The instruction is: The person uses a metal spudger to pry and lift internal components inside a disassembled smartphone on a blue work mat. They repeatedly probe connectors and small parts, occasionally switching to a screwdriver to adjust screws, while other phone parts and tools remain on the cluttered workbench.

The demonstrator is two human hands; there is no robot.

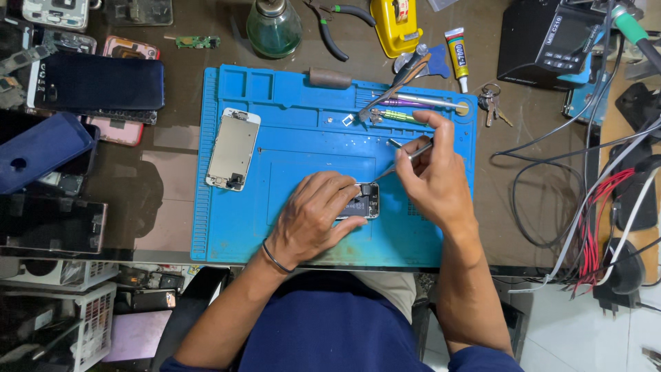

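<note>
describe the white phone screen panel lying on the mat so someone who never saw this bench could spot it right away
Find the blue work mat in the middle of the dark bench. On its left part, apart from both hands, lies the white screen panel, long side running away from the person. It is the mat's only pale flat rectangle; the opened phone under the left hand is dark inside.

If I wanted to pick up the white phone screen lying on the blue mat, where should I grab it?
Probably by its two long edges, near the middle. The white phone screen lies flat on the blue mat, long and thin, with bare mat on both sides. Come from straight above and pinch across the narrow width. Stay off the ends, where small parts sit. Both hands are busy elsewhere, away from it.
</note>
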